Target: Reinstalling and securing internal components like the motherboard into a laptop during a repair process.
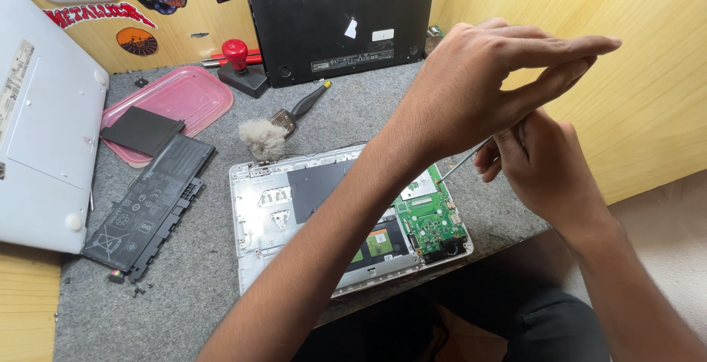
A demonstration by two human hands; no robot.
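An opened white laptop base (254, 215) lies on the grey mat, with a green circuit board (428, 218) exposed at its right end. My right hand (541, 167) grips a thin screwdriver (462, 162) whose tip points down at the green board. My left hand (479, 86) reaches across above the laptop, fingers stretched flat over the top of the right hand and the screwdriver's handle. The handle itself is hidden by both hands.
A black flat battery (147, 204) lies left of the laptop, beside a pink tray (188, 93) holding a dark pad. A brush (283, 126), a red-knobbed tool (239, 67), a black laptop shell (339, 16) and a white lid (44, 119) surround the mat. Tiny screws (140, 287) lie near the front.
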